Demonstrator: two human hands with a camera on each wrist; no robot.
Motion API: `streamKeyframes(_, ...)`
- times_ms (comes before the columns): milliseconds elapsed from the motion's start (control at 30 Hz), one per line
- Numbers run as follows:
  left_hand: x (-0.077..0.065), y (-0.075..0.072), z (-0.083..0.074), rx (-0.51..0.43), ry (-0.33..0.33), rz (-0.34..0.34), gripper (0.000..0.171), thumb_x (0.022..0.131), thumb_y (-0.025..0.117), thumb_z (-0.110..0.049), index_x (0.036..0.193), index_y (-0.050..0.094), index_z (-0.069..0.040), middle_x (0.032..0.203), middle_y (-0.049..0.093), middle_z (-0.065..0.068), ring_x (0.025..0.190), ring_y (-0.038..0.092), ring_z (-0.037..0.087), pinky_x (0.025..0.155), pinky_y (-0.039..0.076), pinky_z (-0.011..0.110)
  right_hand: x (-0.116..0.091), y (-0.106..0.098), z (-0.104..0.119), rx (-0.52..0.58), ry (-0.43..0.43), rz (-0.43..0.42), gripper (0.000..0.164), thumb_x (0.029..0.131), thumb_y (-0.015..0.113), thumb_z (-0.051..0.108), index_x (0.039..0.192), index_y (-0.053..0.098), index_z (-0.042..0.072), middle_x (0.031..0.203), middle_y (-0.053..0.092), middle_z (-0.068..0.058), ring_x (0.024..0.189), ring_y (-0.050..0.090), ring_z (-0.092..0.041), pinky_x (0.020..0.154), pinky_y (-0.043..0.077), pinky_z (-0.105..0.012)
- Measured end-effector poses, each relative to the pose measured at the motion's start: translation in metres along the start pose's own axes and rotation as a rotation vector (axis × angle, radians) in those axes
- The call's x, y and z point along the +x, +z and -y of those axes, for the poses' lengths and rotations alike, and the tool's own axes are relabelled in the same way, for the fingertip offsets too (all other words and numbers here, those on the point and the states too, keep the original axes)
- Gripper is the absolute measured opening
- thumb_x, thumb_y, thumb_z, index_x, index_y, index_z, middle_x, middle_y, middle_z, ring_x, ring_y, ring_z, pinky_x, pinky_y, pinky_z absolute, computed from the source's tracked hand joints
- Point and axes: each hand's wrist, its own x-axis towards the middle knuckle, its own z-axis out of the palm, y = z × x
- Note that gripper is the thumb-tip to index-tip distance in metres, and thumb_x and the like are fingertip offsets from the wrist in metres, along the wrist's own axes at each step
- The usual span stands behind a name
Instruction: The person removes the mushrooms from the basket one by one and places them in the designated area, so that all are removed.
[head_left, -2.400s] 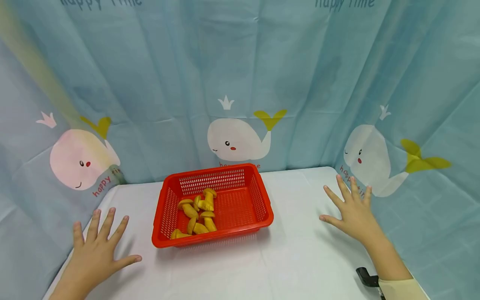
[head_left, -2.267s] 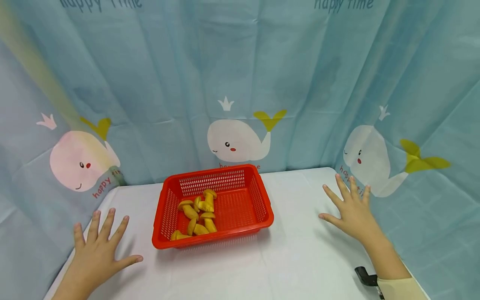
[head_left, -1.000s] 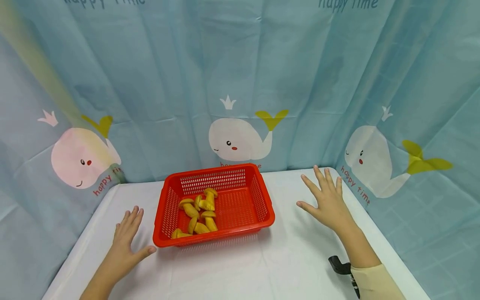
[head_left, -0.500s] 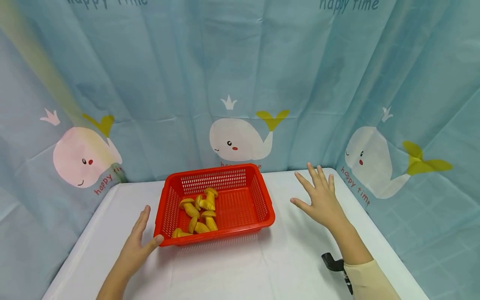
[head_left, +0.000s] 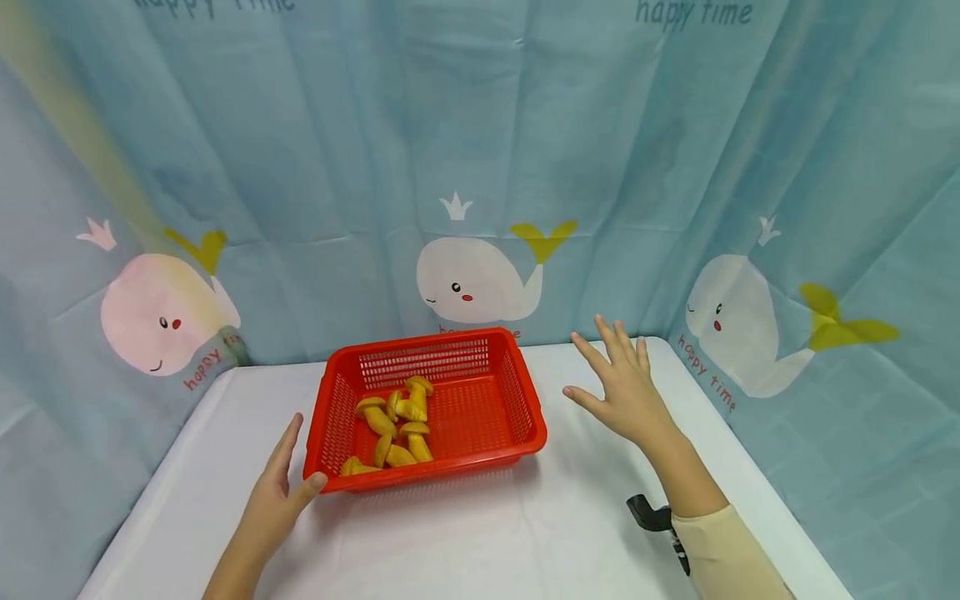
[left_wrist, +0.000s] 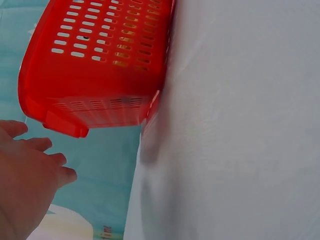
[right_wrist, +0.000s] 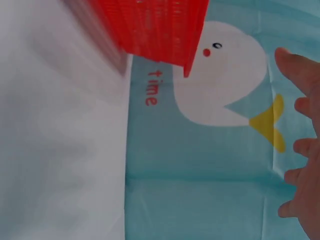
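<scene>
Basket [head_left: 476,412] sits between two empty hands: left hand [head_left: 272,502], fingers straight, just beside its corner; right hand [head_left: 628,398] spread, farther off. Mushrooms [head_left: 380,422] lie inside; curtain [head_left: 360,167] hangs behind.

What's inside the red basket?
Six yellow mushrooms show in the left part of the basket; bare floor shows at its right. The near rim hides part of the nearest mushroom, and the floor under the mushrooms cannot be seen.
</scene>
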Motion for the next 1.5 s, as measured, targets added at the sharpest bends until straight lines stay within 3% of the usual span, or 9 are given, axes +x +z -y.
streamKeyframes(133,-0.001,0.004,0.003,-0.005,-0.017,0.001,0.092,0.099,0.069,-0.026,0.163,0.006,-0.041,0.173,0.008,0.006,0.158,0.006,0.035,0.122,0.025,0.056,0.011,0.003,0.009,0.016,-0.024,0.008,0.086,0.088,0.076,0.054,0.16,0.038,0.028,0.172,0.013,-0.01,0.155,0.012,-0.047,0.12,0.004,-0.074)
streamKeyframes(200,-0.001,0.006,0.005,0.002,-0.024,0.006,0.093,0.098,0.071,-0.027,0.163,0.005,-0.042,0.173,0.008,0.007,0.158,0.006,0.037,0.112,0.026,0.073,0.015,0.004,0.014,0.033,-0.031,0.013,0.085,0.088,0.076,0.053,0.16,0.038,0.028,0.172,0.014,-0.009,0.156,0.012,-0.046,0.121,0.004,-0.073)
streamKeyframes(500,0.001,0.013,0.008,0.022,-0.018,0.015,0.1,0.095,0.074,-0.03,0.163,0.002,-0.043,0.173,0.006,0.007,0.158,0.005,0.038,0.11,0.026,0.075,0.039,0.006,0.024,0.111,-0.075,0.018,0.082,0.09,0.076,0.048,0.16,0.037,0.028,0.172,0.017,-0.008,0.156,0.015,-0.04,0.119,0.012,-0.074)
streamKeyframes(533,0.001,0.012,0.008,0.025,-0.019,0.014,0.1,0.095,0.075,-0.03,0.163,0.002,-0.043,0.173,0.006,0.006,0.158,0.005,0.036,0.111,0.025,0.073,0.043,0.005,0.026,0.124,-0.079,0.019,0.082,0.091,0.076,0.047,0.16,0.037,0.027,0.172,0.017,-0.008,0.156,0.015,-0.039,0.119,0.013,-0.074)
streamKeyframes(633,0.0,0.012,0.008,0.036,-0.017,0.009,0.101,0.094,0.075,-0.032,0.162,0.002,-0.044,0.173,0.007,0.003,0.159,0.004,0.026,0.124,0.024,0.035,0.055,0.002,0.03,0.162,-0.082,0.026,0.08,0.092,0.075,0.047,0.16,0.038,0.027,0.171,0.019,-0.008,0.155,0.019,-0.039,0.12,0.014,-0.072)
streamKeyframes(700,-0.001,0.013,0.01,0.031,-0.003,0.01,0.101,0.094,0.076,-0.031,0.162,0.002,-0.044,0.173,0.007,0.002,0.159,0.003,0.015,0.116,0.019,0.009,0.061,0.0,0.032,0.18,-0.076,0.035,0.079,0.092,0.074,0.048,0.16,0.039,0.027,0.171,0.02,-0.007,0.155,0.02,-0.038,0.121,0.015,-0.07)
streamKeyframes(767,0.0,0.016,0.013,0.019,0.017,0.012,0.102,0.094,0.076,-0.028,0.162,0.002,-0.043,0.173,0.007,0.001,0.156,0.003,0.001,0.1,0.015,-0.005,0.066,-0.003,0.034,0.199,-0.068,0.042,0.079,0.092,0.075,0.047,0.159,0.04,0.026,0.17,0.021,-0.006,0.155,0.02,-0.038,0.122,0.014,-0.069)
streamKeyframes(1000,-0.001,0.023,0.022,-0.012,0.053,-0.011,0.103,0.093,0.078,-0.021,0.163,0.005,-0.041,0.173,0.011,0.002,0.142,0.008,-0.022,0.102,0.017,-0.006,0.084,-0.008,0.041,0.261,-0.073,0.069,0.077,0.093,0.074,0.045,0.159,0.041,0.023,0.17,0.024,-0.004,0.154,0.021,-0.035,0.122,0.016,-0.067)
streamKeyframes(1500,-0.004,0.024,0.022,0.007,0.026,-0.032,0.103,0.092,0.079,-0.026,0.162,0.006,-0.044,0.172,0.014,-0.004,0.145,0.009,-0.018,0.101,0.017,-0.006,0.131,-0.018,0.077,0.361,-0.129,0.056,0.074,0.094,0.074,0.043,0.157,0.044,0.018,0.164,0.037,-0.005,0.15,0.033,-0.028,0.12,0.029,-0.061)
